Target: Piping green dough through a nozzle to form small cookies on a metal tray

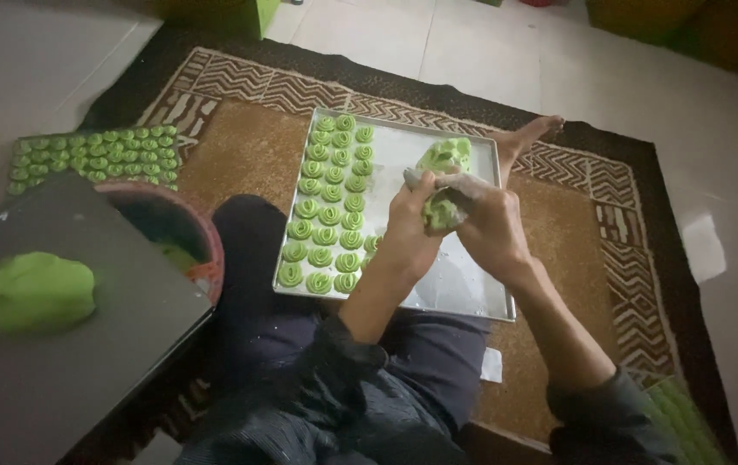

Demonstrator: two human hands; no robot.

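I sit on a rug with a metal baking tray (464,284) in front of my legs. Several rows of green swirl-shaped cookies (328,207) fill the tray's left half. Both hands meet over the middle of the tray. My left hand (408,220) and my right hand (489,220) together grip a piping bag (445,185) stuffed with green dough. The bag's bulging top (446,155) sticks up beyond my fingers. Its nozzle is hidden by my hands.
A second tray of green cookies (93,155) lies on the rug at the left. A dark board (85,362) holds a lump of green dough (29,291) at the near left, over a reddish bowl (201,232). My bare foot (533,133) rests beyond the tray.
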